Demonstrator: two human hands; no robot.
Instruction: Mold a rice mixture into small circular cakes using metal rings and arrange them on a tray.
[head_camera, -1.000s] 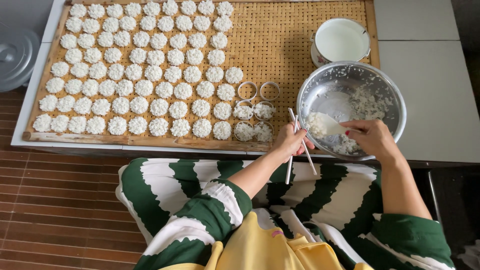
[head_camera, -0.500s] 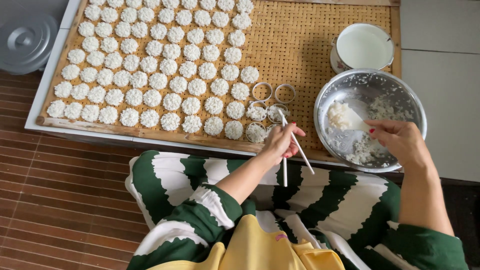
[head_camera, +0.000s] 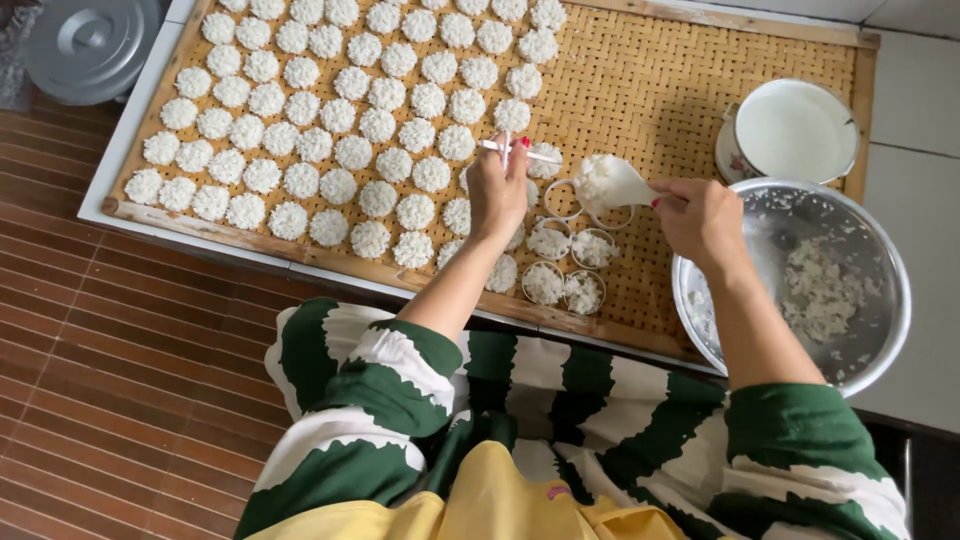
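Rice, a heaped white scoop of it, sits on the spoon (head_camera: 612, 181) clamped in the right hand (head_camera: 703, 222), just above the empty ring mould (head_camera: 567, 199) to that hand's left; the left hand (head_camera: 497, 190) pinches thin white sticks (head_camera: 517, 152), probably chopsticks, just beyond its fingers; tip gently and centre the load over the ring; filled rings (head_camera: 561, 268) lie nearer the body, the steel bowl (head_camera: 880, 345) under the right wrist.

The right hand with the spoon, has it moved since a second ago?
Yes. The right hand left the metal bowl and now holds the spoon over the ring molds.
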